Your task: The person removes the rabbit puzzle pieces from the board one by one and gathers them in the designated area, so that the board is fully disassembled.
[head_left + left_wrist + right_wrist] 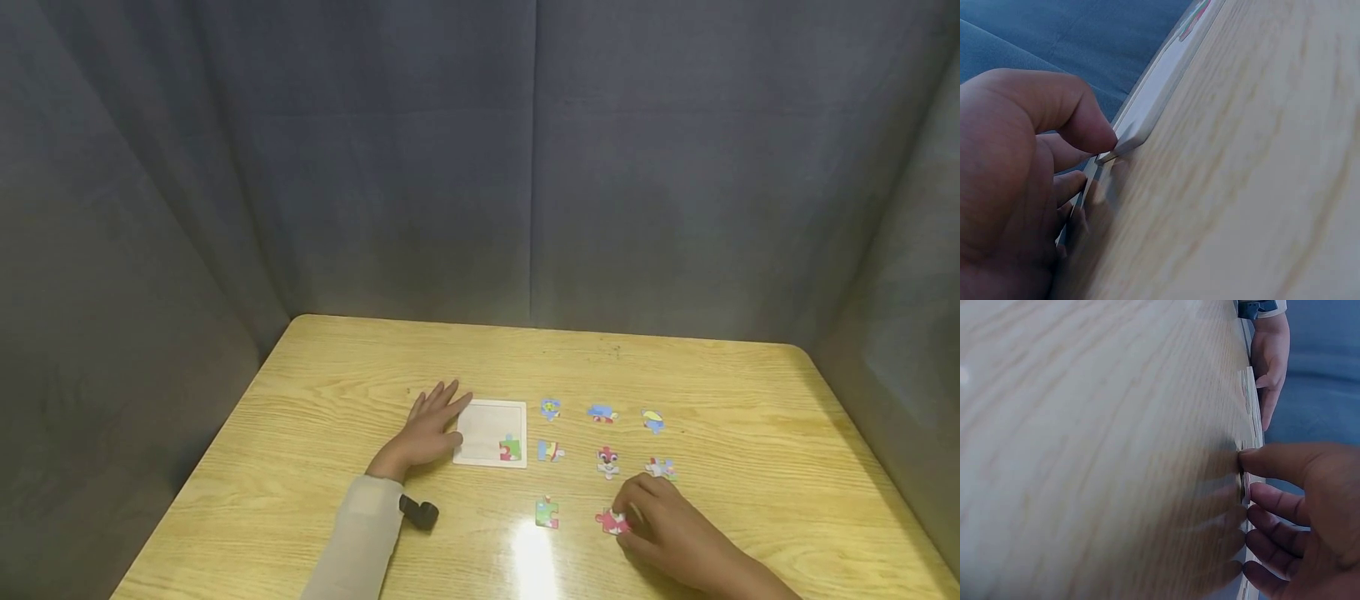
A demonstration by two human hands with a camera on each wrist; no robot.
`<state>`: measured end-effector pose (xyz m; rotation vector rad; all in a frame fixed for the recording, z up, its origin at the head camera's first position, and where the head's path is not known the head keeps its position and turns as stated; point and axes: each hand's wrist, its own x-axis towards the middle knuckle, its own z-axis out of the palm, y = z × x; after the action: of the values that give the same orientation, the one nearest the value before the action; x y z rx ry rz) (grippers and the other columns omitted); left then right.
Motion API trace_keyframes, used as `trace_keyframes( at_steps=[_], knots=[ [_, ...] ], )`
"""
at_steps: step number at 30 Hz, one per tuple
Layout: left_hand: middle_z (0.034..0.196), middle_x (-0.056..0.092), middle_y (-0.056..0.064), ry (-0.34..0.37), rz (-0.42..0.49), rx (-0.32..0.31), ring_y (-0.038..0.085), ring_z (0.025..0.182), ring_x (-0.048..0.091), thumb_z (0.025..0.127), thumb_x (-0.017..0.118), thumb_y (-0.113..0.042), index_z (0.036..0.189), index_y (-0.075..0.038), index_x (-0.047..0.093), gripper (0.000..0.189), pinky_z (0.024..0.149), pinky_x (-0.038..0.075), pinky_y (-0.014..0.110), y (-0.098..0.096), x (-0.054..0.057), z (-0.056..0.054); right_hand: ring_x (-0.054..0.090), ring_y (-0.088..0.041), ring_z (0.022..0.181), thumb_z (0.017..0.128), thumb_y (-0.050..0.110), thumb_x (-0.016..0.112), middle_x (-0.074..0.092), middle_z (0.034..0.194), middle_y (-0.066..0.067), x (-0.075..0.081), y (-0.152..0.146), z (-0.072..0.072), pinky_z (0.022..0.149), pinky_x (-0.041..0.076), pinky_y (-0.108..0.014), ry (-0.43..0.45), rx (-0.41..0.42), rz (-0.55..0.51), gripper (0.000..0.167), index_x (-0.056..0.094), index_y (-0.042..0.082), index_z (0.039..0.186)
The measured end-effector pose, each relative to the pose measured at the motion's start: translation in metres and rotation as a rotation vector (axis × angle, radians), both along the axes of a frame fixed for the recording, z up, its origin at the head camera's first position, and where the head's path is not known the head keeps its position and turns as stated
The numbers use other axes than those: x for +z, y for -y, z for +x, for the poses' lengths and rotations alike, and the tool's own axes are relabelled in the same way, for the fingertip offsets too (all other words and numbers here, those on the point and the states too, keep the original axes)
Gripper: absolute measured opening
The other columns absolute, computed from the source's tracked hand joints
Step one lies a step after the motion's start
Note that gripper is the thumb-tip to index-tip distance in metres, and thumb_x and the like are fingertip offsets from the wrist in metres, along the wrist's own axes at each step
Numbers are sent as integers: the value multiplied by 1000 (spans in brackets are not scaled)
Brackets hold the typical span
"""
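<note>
A square white puzzle tray lies on the table, with one green and red jigsaw piece in its lower right corner. At the tray's left side rests my left hand, fingers spread, its thumb touching the rim and the index fingertip by the upper left corner. My right hand pinches a red jigsaw piece low at the table, covering its right part. In the right wrist view, the thumb and index finger come down on either side of that piece.
Right of the tray, loose jigsaw pieces lie in rough rows: a blue flower piece, a face piece, a green piece and several others. Grey curtains stand behind and beside the wooden table. A black wrist device sits at the left sleeve.
</note>
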<state>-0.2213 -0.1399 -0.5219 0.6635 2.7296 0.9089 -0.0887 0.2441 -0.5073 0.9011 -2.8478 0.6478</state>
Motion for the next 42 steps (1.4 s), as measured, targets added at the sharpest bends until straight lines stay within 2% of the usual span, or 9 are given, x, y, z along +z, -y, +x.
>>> trace_keyframes(
  at_steps=[5, 11, 13, 16, 19, 26, 29, 34, 42],
  knots=[
    [163, 7, 9, 3, -7, 0, 28, 149, -4, 86, 47, -25, 155, -17, 29, 71, 116, -12, 49, 0, 0, 1, 43, -4, 91, 80, 22, 78, 51, 103, 13, 1, -1, 0, 78, 48, -27, 2, 9, 3, 26, 61, 22, 100],
    [163, 6, 7, 9, -14, 3, 26, 149, -5, 86, 47, -25, 155, -18, 28, 71, 116, -12, 48, -1, -2, 0, 44, -5, 90, 84, 25, 76, 52, 104, 15, 9, 0, 2, 75, 47, -24, 78, 4, -7, 24, 61, 25, 103],
    [163, 7, 7, 9, -14, 1, 26, 149, -5, 87, 47, -26, 155, -18, 28, 71, 116, -12, 48, -1, -3, 1, 50, -7, 96, 85, 24, 75, 54, 109, 14, 13, 1, 1, 81, 51, -27, 87, -3, -21, 25, 62, 23, 107],
    [163, 7, 7, 8, -21, 0, 26, 149, -5, 87, 46, -26, 155, -18, 28, 71, 116, -12, 48, -1, -4, 0, 55, -14, 110, 85, 24, 75, 57, 119, 9, 17, 4, -3, 96, 49, -39, 81, -14, -52, 33, 63, 18, 115],
    [163, 7, 8, 9, -12, -2, 27, 149, -5, 87, 47, -25, 155, -17, 28, 71, 116, -12, 49, 0, -3, 1, 54, -21, 119, 85, 26, 76, 56, 127, 3, 20, 10, -10, 99, 46, -47, 64, -11, -72, 44, 60, 14, 125],
    [163, 7, 10, 9, -11, -9, 29, 149, -4, 87, 47, -25, 155, -16, 28, 71, 116, -12, 50, 0, 2, 1, 46, -18, 127, 89, 27, 72, 49, 138, 2, 22, 34, -36, 99, 47, -42, 107, 61, -133, 55, 52, 15, 139],
    [163, 6, 9, 11, -20, -6, 28, 149, -4, 87, 47, -25, 155, -17, 28, 71, 116, -12, 49, 0, 1, 2, 46, -21, 128, 89, 26, 72, 49, 138, 1, 24, 50, -45, 101, 46, -43, 102, 83, -141, 57, 50, 11, 139],
    [163, 7, 9, 7, -18, -2, 28, 149, -4, 87, 47, -25, 155, -16, 29, 71, 116, -11, 49, 0, 1, 2, 49, -25, 123, 87, 26, 74, 52, 134, -6, 23, 74, -60, 100, 47, -43, 17, 112, -88, 61, 49, 4, 138],
    [163, 7, 9, -10, -30, -7, 26, 149, -4, 87, 47, -26, 155, -17, 29, 71, 116, -11, 48, 1, -1, -2, 50, -32, 121, 88, 23, 70, 52, 135, -14, 22, 106, -71, 98, 48, -46, 83, 149, -62, 64, 45, -3, 140]
  ],
)
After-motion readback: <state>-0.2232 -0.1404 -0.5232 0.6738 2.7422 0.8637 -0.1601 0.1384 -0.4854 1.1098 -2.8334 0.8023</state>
